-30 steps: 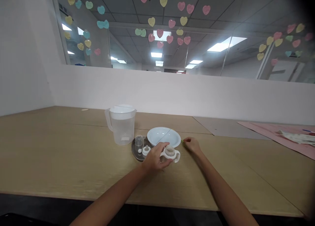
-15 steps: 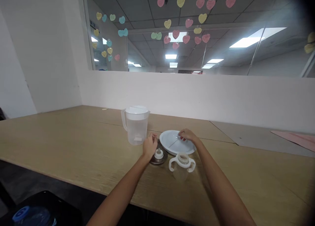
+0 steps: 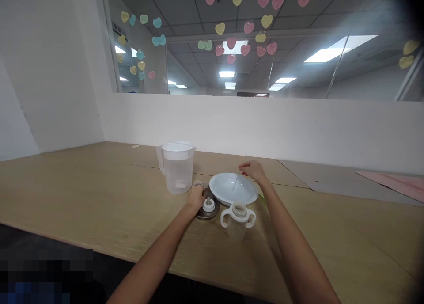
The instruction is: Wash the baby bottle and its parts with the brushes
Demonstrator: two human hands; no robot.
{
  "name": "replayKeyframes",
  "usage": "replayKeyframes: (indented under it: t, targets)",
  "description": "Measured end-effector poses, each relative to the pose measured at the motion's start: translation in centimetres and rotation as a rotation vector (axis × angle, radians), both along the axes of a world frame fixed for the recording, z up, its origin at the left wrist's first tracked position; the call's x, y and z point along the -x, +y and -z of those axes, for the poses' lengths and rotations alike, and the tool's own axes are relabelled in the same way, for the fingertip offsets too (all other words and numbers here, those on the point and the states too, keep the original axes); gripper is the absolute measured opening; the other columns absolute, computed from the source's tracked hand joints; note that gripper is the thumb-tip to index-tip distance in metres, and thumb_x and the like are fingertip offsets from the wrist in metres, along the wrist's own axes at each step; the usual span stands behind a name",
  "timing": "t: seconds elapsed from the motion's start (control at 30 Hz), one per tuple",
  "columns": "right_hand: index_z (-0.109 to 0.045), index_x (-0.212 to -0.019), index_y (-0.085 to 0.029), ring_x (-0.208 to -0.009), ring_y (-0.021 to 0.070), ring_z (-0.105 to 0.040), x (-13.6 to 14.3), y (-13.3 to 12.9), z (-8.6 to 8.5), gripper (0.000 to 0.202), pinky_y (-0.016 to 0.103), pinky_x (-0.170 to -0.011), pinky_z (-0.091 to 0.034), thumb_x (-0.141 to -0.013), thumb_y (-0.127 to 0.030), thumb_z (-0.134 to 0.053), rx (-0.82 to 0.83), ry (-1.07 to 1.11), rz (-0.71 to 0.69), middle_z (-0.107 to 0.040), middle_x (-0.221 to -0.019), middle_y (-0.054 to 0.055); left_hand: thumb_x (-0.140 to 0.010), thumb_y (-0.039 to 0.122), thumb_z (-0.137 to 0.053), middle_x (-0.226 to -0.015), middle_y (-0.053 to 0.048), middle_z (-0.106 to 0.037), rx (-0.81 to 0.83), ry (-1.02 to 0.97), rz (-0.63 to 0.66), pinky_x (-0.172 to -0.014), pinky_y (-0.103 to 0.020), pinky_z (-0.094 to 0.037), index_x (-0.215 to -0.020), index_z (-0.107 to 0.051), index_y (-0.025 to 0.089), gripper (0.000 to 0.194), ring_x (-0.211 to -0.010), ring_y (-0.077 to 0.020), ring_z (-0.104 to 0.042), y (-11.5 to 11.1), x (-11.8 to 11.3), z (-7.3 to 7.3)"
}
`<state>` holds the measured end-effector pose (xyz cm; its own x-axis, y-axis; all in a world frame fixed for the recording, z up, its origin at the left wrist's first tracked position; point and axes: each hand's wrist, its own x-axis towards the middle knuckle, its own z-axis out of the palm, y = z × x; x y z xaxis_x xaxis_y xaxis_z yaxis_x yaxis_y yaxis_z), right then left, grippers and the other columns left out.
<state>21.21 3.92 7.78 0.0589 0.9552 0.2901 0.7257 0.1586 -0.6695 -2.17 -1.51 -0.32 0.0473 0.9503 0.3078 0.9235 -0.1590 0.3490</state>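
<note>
My right hand [image 3: 252, 169] pinches a thin rod [image 3: 236, 183], which slants down over the white bowl [image 3: 215, 191]. My left hand [image 3: 197, 198] is closed at the left side of a dark metal dish [image 3: 202, 215]. Clear round pieces [image 3: 198, 183] show just beyond its fingers; whether they are gripped I cannot tell. On the dish sits a white bottle collar with a nipple [image 3: 208, 205]. In front of the bowl stands an open baby bottle [image 3: 237, 229] with two white handles. Left of the bowl is a lidded clear pitcher [image 3: 179, 173].
A green strip [image 3: 262, 199] shows behind my right forearm. Grey board [image 3: 331, 180] and a pink sheet [image 3: 394, 184] lie at the right. The white wall [image 3: 232, 123] bounds the table's back. The table's front edge [image 3: 82, 243] runs below.
My right hand has risen slightly from the bowl, and the thin rod now stands steeper. My left hand has lowered toward the dish's left side. The whole view has shifted slightly.
</note>
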Motion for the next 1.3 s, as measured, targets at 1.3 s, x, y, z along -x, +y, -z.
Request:
replayKeyframes:
  t: [1.3]
  targets:
    - [-0.067,-0.077,-0.016,-0.054,0.0102,-0.059,2.6,-9.5,-7.6,0.017,0.023,-0.062,-0.046,-0.069,-0.016,-0.053,-0.432,0.021,-0.023,-0.065,-0.069,0.002,-0.071,0.026,-0.047,-0.076,-0.001,-0.056,-0.16,-1.038,0.513,-0.072,-0.027,-0.046,-0.076,-0.054,0.017,0.012,-0.073,-0.0133,-0.056,-2.1,-3.1,-2.4]
